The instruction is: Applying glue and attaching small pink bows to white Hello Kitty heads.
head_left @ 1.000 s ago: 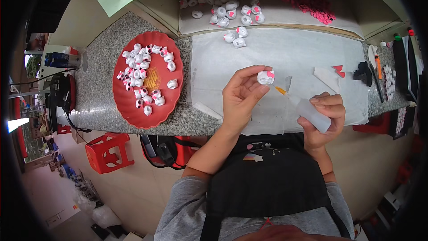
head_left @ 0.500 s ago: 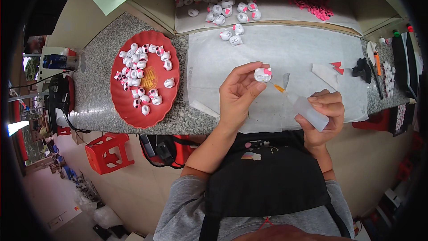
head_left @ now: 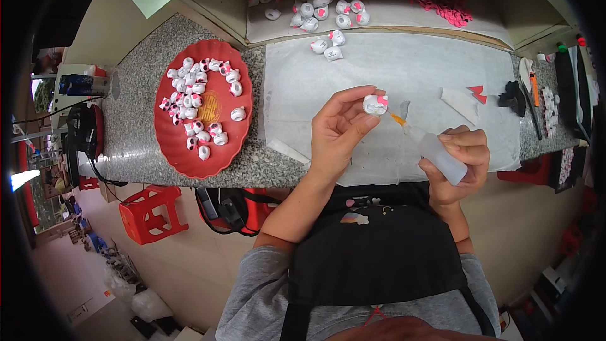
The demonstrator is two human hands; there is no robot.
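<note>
Between the thumb and fingertips of my left hand (head_left: pixel 344 127) is a small white cat-head figure (head_left: pixel 375 105) with a pink bow. My right hand (head_left: pixel 462 161) is wrapped round a translucent squeeze bottle (head_left: pixel 442 156), tilted up to the left. The bottle's orange-yellow nozzle (head_left: pixel 398 119) points at the figure, with a small gap between them. Both hands are above a white paper sheet (head_left: pixel 297 82) on the speckled counter. Three more white figures (head_left: pixel 333 54) stand on the sheet's far edge.
At the left a red scalloped tray (head_left: pixel 170 151) holds many finished-looking cat heads. On a shelf behind lie more white heads (head_left: pixel 309 24) and a heap of pink pieces (head_left: pixel 435 0). Paper scraps (head_left: pixel 461 106), a black crumpled thing (head_left: pixel 512 99) and an orange pen (head_left: pixel 534 90) lie right.
The figure in my left hand has turned a little, and its face shows more. The nozzle tip has drawn slightly away from it, to the right.
</note>
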